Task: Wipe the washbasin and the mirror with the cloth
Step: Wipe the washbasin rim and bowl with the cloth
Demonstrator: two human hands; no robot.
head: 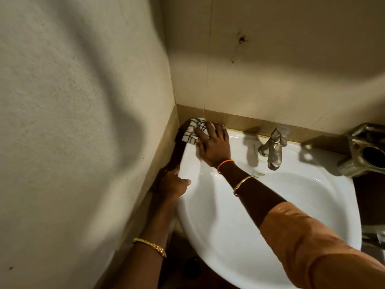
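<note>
Corner washbasin (260,215), cloth (194,131) on its back-left rim by the wall.
Right hand (212,144) flat, fingers (203,135) spread, pressing cloth; left hand (174,184) curled gripping the left rim.

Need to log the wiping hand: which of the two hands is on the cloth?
The right hand, pressed flat on the checked cloth at the washbasin's back-left corner. The left hand only grips the basin's left rim.
</note>
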